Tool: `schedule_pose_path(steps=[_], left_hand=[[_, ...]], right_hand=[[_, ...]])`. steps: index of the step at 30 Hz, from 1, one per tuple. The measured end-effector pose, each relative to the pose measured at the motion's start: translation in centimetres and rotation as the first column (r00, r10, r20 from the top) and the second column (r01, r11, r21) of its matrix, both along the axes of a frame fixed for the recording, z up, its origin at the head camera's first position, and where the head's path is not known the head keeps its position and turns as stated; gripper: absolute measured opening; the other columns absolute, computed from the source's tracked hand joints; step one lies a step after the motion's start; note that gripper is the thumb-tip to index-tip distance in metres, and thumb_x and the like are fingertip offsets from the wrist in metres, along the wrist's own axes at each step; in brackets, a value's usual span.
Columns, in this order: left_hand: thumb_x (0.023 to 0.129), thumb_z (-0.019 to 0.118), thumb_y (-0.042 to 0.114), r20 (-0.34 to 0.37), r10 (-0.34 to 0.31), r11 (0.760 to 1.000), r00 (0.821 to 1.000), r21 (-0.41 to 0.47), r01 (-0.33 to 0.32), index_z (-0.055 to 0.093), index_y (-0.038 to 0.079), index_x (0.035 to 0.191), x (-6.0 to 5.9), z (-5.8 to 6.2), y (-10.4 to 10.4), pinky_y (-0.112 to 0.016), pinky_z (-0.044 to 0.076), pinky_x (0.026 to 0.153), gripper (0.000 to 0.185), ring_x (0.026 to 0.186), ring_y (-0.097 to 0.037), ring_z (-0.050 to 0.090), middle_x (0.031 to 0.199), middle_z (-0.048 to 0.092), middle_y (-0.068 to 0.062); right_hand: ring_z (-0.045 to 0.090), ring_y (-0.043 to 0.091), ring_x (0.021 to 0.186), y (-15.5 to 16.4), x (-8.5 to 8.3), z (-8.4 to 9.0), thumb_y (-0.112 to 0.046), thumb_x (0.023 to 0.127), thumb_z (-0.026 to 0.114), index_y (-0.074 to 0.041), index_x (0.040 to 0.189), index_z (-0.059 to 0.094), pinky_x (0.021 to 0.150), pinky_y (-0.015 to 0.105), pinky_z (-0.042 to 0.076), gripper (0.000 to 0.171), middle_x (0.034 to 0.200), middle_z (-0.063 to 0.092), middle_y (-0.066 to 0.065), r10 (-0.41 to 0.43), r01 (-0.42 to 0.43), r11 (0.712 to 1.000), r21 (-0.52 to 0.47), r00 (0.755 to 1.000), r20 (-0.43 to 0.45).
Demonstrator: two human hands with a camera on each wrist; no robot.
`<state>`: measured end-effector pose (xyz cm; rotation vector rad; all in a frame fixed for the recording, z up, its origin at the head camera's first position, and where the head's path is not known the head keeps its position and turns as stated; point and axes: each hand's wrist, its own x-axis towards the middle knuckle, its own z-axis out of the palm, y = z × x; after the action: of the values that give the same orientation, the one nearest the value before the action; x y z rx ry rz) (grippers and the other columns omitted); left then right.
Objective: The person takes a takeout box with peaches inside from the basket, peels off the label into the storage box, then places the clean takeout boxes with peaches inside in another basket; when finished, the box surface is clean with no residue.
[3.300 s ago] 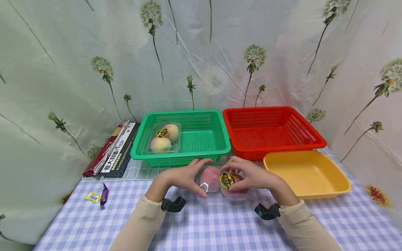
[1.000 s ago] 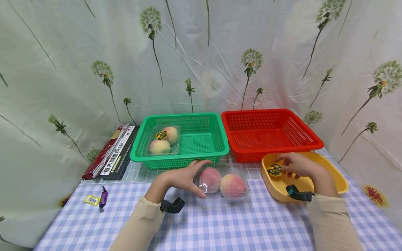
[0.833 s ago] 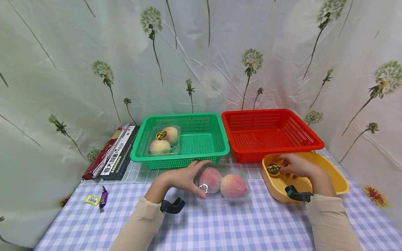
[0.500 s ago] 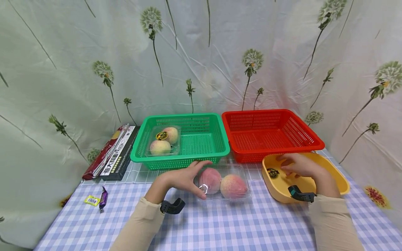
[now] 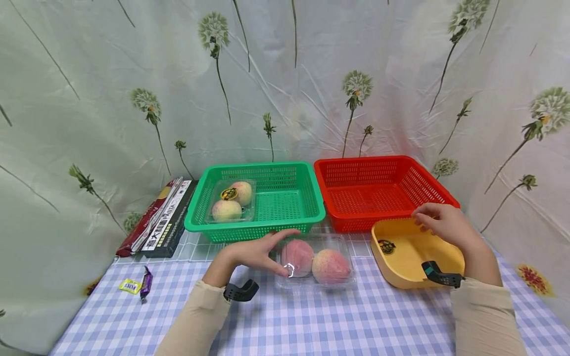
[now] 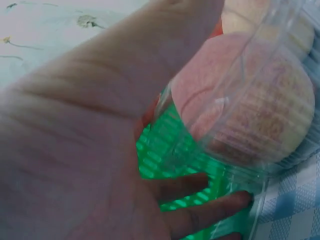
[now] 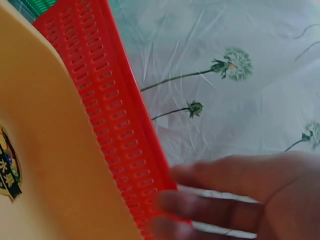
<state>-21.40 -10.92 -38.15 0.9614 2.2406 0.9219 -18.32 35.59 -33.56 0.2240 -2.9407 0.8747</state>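
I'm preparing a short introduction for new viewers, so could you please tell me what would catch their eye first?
Probably the bright green basket and red basket, side by side at the back. In front, the left hand is at one end of a clear box with two peaches. The right hand hovers above the yellow tray.

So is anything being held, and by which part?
The left grip holds the clear box by its left end, thumb at the near side; the right grip holds nothing.
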Motion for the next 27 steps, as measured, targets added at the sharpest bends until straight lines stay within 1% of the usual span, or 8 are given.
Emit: schedule_pose_path(steps=[1,3,7,10,15,18,23,27], left_hand=[[0.084,0.08,0.034,0.014,-0.005,1.0,1.0,0.012,0.004,0.019,0.028,0.16,-0.1,-0.1,-0.1,-0.052,0.03,0.118,0.098,0.149,-0.025,0.024,0.163,0.022,-0.007],[0.085,0.079,0.035,0.047,-0.012,0.999,0.999,0.031,0.011,0.017,0.031,0.16,-0.2,-0.3,-0.1,-0.051,0.025,0.121,0.098,0.151,-0.021,0.022,0.165,0.02,-0.001],[0.088,0.076,0.04,0.088,-0.017,0.998,0.996,0.054,0.012,0.015,0.04,0.159,-0.4,-0.7,-0.2,-0.049,0.02,0.124,0.094,0.154,-0.014,0.015,0.166,0.016,0.01],[0.093,0.07,0.038,0.092,-0.03,0.996,0.995,0.085,0.022,0.016,0.04,0.159,-0.4,-0.9,-0.2,-0.049,0.021,0.124,0.085,0.154,-0.013,0.016,0.166,0.018,0.013],[0.1,0.06,0.034,0.15,-0.028,0.984,0.988,0.178,0.001,0.021,0.035,0.16,-0.3,-0.9,0.5,-0.049,0.024,0.123,0.071,0.153,-0.016,0.022,0.165,0.023,0.011],[0.103,0.056,0.032,0.249,-0.01,0.966,0.969,0.253,-0.055,0.023,0.036,0.159,-0.1,-0.9,1.2,-0.05,0.024,0.123,0.066,0.153,-0.016,0.021,0.167,0.021,0.009],[0.105,0.051,0.029,0.409,0.028,0.919,0.912,0.349,-0.185,0.026,0.036,0.158,0.5,-0.9,2.9,-0.057,0.037,0.114,0.059,0.146,-0.029,0.035,0.167,0.018,-0.002],[0.104,0.054,0.028,0.432,0.089,0.897,0.897,0.357,-0.26,0.034,0.025,0.156,1.1,-1.3,4.5,-0.049,0.053,0.097,0.056,0.139,-0.033,0.043,0.164,0.026,-0.011]], right_hand=[[0.065,0.009,0.077,0.2,0.0,0.0,-0.025,0.102,0.057,-0.001,0.111,0.07,0.064,0.022,0.052,0.028,0.096,0.073,0.015,-0.033,0.033,0.999,0.0,0.998,-0.049],[0.064,0.014,0.083,0.4,-0.1,-0.2,-0.026,0.103,0.055,-0.002,0.112,0.07,0.068,0.025,0.049,0.03,0.098,0.072,0.017,-0.107,0.107,0.994,-0.01,0.985,-0.133],[0.053,0.044,0.108,0.6,-0.2,-0.6,-0.024,0.104,0.051,0.001,0.121,0.064,0.085,0.054,0.046,0.033,0.121,0.059,0.032,-0.203,0.196,0.979,-0.053,0.955,-0.214],[0.034,0.06,0.123,1.1,-0.4,-1.2,-0.023,0.103,0.051,0.004,0.132,0.055,0.093,0.074,0.031,0.04,0.136,0.04,0.042,-0.213,0.205,0.977,-0.06,0.959,-0.189],[0.007,0.07,0.134,2.1,-0.8,-2.4,-0.033,0.103,0.051,0.005,0.146,0.038,0.096,0.081,0.021,0.059,0.152,0.003,0.048,-0.218,0.213,0.975,-0.057,0.972,-0.086],[-0.005,0.072,0.136,2.6,-1.0,-3.0,-0.039,0.103,0.049,0.005,0.15,0.031,0.098,0.084,0.014,0.067,0.155,-0.013,0.045,-0.222,0.217,0.97,-0.112,0.974,-0.036],[-0.012,0.069,0.14,3.3,-1.4,-4.1,-0.042,0.102,0.049,0.008,0.154,0.019,0.102,0.085,0.01,0.078,0.157,-0.023,0.038,-0.221,0.213,0.953,-0.215,0.975,-0.012],[-0.013,0.065,0.142,3.6,-1.6,-4.8,-0.041,0.102,0.05,0.009,0.154,0.015,0.104,0.083,0.011,0.08,0.157,-0.025,0.036,-0.22,0.207,0.945,-0.252,0.975,-0.022]])
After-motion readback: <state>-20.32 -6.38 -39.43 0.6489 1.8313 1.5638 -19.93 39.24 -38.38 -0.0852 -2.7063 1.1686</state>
